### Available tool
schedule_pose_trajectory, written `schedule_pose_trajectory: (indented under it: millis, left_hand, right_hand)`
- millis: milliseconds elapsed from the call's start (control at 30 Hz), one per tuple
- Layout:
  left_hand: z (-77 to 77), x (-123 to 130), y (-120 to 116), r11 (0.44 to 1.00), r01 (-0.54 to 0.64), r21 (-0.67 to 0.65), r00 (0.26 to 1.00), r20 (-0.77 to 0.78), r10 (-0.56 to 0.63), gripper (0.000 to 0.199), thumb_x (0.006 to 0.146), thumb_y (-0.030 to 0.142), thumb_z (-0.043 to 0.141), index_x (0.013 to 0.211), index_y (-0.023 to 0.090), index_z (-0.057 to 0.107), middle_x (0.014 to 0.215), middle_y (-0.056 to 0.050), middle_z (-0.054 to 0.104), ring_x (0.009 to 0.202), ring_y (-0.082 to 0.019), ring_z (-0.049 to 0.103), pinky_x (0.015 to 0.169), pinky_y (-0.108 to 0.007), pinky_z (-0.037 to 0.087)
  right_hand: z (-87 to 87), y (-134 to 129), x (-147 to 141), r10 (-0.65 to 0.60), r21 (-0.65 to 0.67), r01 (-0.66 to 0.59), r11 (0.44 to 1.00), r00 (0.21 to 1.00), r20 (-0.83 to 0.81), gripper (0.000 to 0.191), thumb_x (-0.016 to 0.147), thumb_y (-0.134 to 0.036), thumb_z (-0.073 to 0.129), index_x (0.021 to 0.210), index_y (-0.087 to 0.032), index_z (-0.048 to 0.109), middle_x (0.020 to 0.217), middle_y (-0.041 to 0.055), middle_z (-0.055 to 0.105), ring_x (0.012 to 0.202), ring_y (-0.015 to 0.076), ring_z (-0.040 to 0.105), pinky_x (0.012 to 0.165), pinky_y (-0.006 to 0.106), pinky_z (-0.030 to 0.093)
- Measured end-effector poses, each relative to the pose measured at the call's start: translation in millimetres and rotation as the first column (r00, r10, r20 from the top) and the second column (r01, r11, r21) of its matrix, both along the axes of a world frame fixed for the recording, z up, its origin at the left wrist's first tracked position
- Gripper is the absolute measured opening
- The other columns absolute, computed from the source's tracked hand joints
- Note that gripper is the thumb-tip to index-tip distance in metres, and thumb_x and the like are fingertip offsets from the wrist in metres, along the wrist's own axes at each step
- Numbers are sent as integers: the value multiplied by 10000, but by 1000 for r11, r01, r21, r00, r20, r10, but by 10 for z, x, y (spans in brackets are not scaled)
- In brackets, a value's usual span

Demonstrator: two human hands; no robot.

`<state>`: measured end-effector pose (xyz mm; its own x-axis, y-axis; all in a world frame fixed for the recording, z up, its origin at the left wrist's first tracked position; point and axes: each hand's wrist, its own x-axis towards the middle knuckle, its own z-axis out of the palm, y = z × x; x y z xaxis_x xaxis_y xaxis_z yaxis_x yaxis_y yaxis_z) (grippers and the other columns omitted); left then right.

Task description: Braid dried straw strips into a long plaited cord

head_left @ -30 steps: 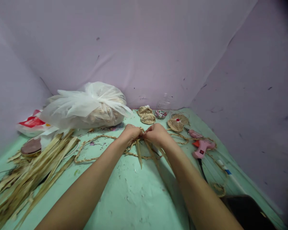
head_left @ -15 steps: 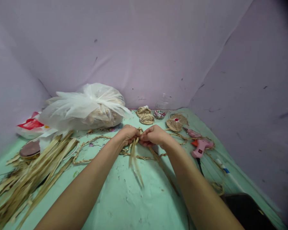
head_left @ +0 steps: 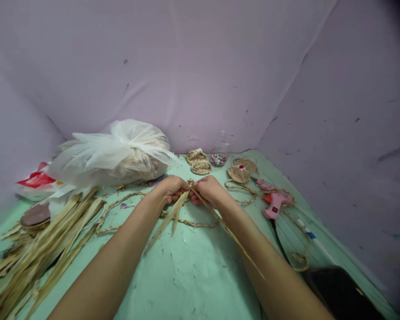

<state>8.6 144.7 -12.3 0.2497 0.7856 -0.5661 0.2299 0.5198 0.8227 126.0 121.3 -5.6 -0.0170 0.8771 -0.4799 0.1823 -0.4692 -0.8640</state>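
Note:
My left hand (head_left: 175,189) is closed, pinching pale dried-leaf strips (head_left: 173,213) that hang down and to the left. My right hand (head_left: 205,190) pinches another dried-leaf strip (head_left: 231,233), which trails down across my right forearm. Between my fingertips is the worked end of a braid (head_left: 190,182), partly hidden by the fingers. The long braided cord (head_left: 196,223) loops over the green table cover behind and below my hands, reaching out to both sides.
Loose dried leaves (head_left: 50,244) and a round lidded container (head_left: 35,215) lie left, near a full white plastic bag (head_left: 120,153). Woven coils (head_left: 200,164), a jar of beads (head_left: 218,159), a woven piece (head_left: 242,170), a pink glue gun (head_left: 276,202) and a black object (head_left: 343,291) are also around.
The strips in my left hand have swung left. The strip at my right hand now lies over my right forearm instead of hanging beside it. The view has shifted slightly.

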Motion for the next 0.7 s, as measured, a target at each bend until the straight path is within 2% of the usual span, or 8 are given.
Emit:
schedule_pose_trajectory:
  millis: [167, 333, 400, 500, 567, 700]
  left_hand:
    - [-26, -11, -7, 994, 56, 92, 991, -129, -44, 92, 559, 141, 546, 517, 133, 465, 348, 70, 304, 291, -21, 180, 332, -179, 86]
    - [-9, -12, -21, 971, 122, 208, 960, -275, -62, 33, 545, 154, 529, 532, 126, 517, 353, 65, 307, 319, -39, 206, 350, -195, 138]
    - [-1, -9, -19, 937, 176, 301, 918, -394, -46, 57, 529, 149, 527, 552, 114, 566, 373, 50, 343, 353, -55, 262, 369, -202, 195]
    - [17, -10, -16, 864, 276, 421, 808, -589, 29, 104, 502, 131, 515, 548, 106, 605, 410, 21, 407, 423, -86, 358, 414, -211, 258]
    - [50, -8, -30, 841, 322, 435, 746, -664, 57, 117, 501, 140, 511, 546, 108, 614, 426, 11, 430, 452, -101, 395, 428, -212, 273]
    - [193, 73, -154, 842, 360, 402, 657, -750, 77, 130, 524, 194, 554, 596, 117, 630, 475, -16, 495, 528, -139, 483, 479, -216, 332]
  right_hand:
    - [0, 12, 42, 3, -96, -14, 995, 993, -114, 163, 740, -76, 446, 600, -82, 530, 420, 19, 525, 369, 91, 502, 396, 199, 466]
    - [-68, 39, 9, -24, -91, 12, 996, 991, -135, 148, 683, -3, 469, 574, -89, 520, 392, -2, 507, 340, 69, 467, 391, 171, 450]
    - [-88, 42, -5, -36, -75, 26, 997, 990, -135, 162, 675, -1, 474, 554, -101, 513, 383, -10, 496, 339, 64, 457, 396, 164, 448]
    - [-103, 40, -13, -50, -39, 46, 998, 993, -109, 174, 662, -14, 488, 526, -121, 500, 378, -9, 493, 353, 74, 470, 411, 169, 455]
    - [-112, 39, -11, -41, -13, 41, 999, 996, -76, 179, 645, -18, 499, 506, -130, 490, 377, -3, 495, 365, 84, 485, 420, 176, 458]
    - [-161, 52, 7, 13, 55, -15, 998, 999, 36, 148, 616, -15, 506, 505, -112, 520, 393, 15, 516, 399, 103, 507, 426, 190, 450]
